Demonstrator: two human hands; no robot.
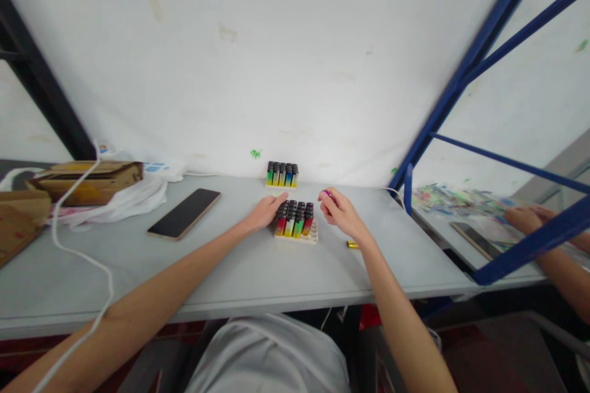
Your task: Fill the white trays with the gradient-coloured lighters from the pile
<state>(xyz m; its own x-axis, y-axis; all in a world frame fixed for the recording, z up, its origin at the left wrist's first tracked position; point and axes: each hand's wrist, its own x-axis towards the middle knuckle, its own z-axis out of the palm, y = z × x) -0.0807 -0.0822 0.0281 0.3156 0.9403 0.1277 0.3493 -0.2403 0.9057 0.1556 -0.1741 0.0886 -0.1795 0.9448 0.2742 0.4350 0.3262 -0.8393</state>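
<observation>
A white tray in front of me holds several rows of upright lighters with black tops and red, clear, yellow and green bodies. Its right column has bare slots. My left hand grips the tray's left side, thumb at the upper corner and the other fingers partly hidden. To the right of the tray, slightly above the desk, my right hand is closed around a purple lighter, most of it covered by the fingers. Near my right wrist lies a small yellow lighter, partly hidden by the forearm.
A second tray of lighters stands against the wall. On the left lie a phone, an open cardboard box and a white plastic bag. A white cable hangs at left. A blue metal frame borders the right, with another person's hands beyond.
</observation>
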